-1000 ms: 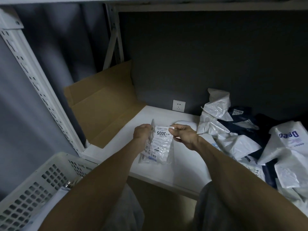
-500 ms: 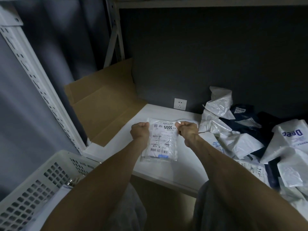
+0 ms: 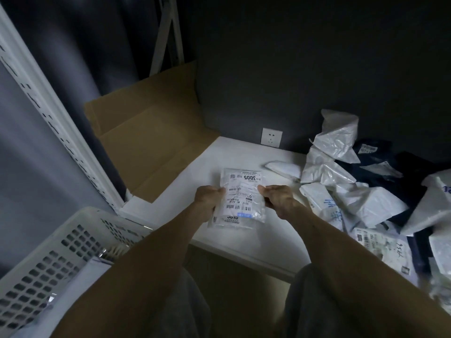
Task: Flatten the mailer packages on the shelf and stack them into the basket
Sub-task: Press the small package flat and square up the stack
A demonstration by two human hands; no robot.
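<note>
Between the fingers [image 3: 220,191], a labelled white mailer [image 3: 240,198] is pulled nearly flat, its side edges pinched by the left hand [image 3: 208,200] and right hand [image 3: 277,200] over the shelf [image 3: 244,152]. Many crumpled mailers [image 3: 341,181] are left rightward of the fingers; the basket [image 3: 73,230], leftward, seems barely filled.

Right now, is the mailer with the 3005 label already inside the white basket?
No, the left hand and right hand grip the mailer by its sides over the shelf, outside the basket.
</note>
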